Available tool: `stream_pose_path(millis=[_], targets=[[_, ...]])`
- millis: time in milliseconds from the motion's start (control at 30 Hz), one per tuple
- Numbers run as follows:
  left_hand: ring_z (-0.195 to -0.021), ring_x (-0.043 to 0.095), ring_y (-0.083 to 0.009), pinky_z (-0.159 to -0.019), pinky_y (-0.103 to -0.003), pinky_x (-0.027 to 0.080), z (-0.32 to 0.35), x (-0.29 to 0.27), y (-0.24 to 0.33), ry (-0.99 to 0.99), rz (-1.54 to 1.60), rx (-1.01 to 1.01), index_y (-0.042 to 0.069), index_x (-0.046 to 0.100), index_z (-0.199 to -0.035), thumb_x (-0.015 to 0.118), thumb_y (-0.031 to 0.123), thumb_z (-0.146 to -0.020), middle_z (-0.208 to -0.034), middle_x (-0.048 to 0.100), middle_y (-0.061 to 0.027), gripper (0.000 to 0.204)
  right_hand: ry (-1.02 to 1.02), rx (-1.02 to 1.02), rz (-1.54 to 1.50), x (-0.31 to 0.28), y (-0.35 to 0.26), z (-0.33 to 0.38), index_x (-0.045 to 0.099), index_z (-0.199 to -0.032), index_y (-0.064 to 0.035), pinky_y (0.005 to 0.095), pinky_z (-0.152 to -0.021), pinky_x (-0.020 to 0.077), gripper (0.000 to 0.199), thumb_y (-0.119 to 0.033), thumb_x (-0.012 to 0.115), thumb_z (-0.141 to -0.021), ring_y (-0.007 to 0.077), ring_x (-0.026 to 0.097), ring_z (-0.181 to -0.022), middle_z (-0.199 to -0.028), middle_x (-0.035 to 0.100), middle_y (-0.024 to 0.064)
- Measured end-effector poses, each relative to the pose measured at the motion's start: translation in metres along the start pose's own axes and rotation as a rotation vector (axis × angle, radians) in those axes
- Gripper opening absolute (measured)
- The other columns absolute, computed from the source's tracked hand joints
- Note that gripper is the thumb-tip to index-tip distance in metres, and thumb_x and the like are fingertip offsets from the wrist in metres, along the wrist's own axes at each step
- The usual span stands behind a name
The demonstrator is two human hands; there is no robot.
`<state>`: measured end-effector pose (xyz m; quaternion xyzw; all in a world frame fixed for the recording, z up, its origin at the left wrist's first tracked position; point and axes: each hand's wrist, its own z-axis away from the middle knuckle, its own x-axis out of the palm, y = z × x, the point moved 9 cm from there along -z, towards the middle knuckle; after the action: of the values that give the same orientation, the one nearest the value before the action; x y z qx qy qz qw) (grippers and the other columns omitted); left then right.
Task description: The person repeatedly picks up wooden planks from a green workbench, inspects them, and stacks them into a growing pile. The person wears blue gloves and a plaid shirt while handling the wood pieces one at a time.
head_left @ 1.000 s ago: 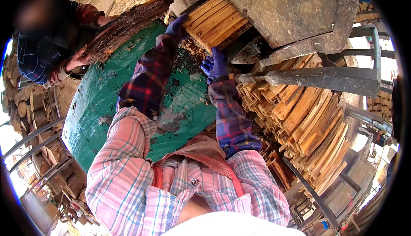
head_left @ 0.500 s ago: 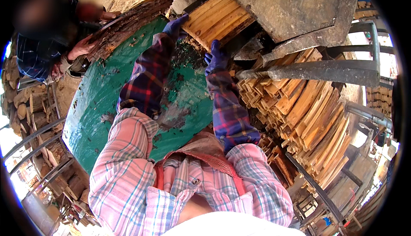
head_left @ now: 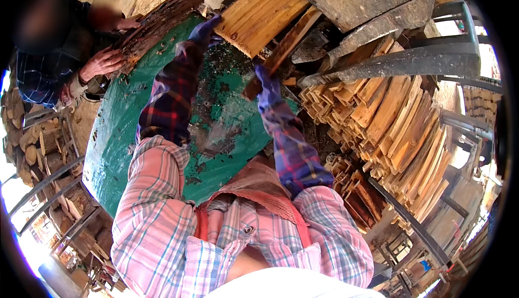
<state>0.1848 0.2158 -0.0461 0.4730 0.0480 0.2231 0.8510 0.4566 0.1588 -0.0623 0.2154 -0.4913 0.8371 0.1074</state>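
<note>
Both my hands wear purple-blue gloves. At the far side of the green surface (head_left: 227, 163), my left hand (head_left: 205, 32) is at the left corner of a row of pale sawn boards (head_left: 262, 14). Its fingers and thumb lie about that corner, partly hidden. My right hand (head_left: 266, 84) is closed round a narrow bark-edged wood strip (head_left: 286, 44). That strip slants up to the right, past the right edge of the boards, and its near end sticks out left of my hand.
Across on the left, a co-worker's hands (head_left: 102, 63) rest on a long rough bark slab (head_left: 162, 22). A stack of split boards (head_left: 389, 119) stands on my right, below a grey metal bar (head_left: 394, 65). A worn metal plate (head_left: 357, 0) lies beyond. Bark crumbs litter the green surface.
My right hand has left the boards' near corner and now holds the bark-edged strip, apart from them. My left hand stays at the boards' left corner. The whole view has shifted slightly.
</note>
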Motion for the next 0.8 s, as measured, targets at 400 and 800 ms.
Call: stream_pose_path(millis=[400,800], targets=[[-0.062,0.061,-0.02,-0.054,-0.028,0.049,0.026,-0.039,-0.021,0.034,0.083,-0.007,0.017,0.061,-0.111,0.061,0.046,-0.083,-0.085,0.061,-0.0052,0.039,0.65,-0.002,0.467,-0.256,-0.069,0.364,0.059,-0.089,-0.0046,0.0239,-0.052,0.0407,0.021,-0.023,0.067,-0.081,0.007,0.049,-0.059,-0.072,0.056,-0.0001],[-0.061,0.057,-0.0187,-0.052,-0.029,0.046,0.096,-0.096,-0.054,0.065,0.222,0.011,0.006,0.057,-0.106,0.057,0.039,-0.087,-0.083,0.061,-0.0091,0.038,0.938,-0.697,0.821,-0.335,-0.26,0.145,0.051,-0.112,0.0047,0.0266,-0.073,0.0456,0.046,-0.027,0.068,-0.083,0.0111,0.052,-0.078,-0.089,0.057,0.004]])
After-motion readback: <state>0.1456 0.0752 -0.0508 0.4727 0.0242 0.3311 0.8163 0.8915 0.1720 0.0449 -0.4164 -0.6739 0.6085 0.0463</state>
